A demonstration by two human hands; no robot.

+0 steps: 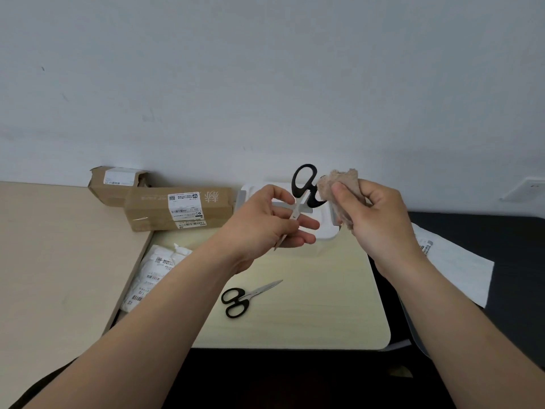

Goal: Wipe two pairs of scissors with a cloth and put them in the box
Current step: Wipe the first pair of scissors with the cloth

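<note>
Pale yellow desk (309, 305) against white wall, your left hand (265, 228) pinching raised black-handled scissors (303, 190) by the blades, your right hand (374, 219) clutching beige cloth (339, 180), second pair of scissors (244, 296) flat on desk.

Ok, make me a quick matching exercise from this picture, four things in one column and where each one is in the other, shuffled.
Things:
1. cloth
2. scissors with the big handles
3. smaller scissors
4. white box

Places:
A. lying on the pale desk
B. behind both hands
C. bunched in the right hand
D. held by the blades in the left hand

Pairs: 1-C, 2-D, 3-A, 4-B
</note>
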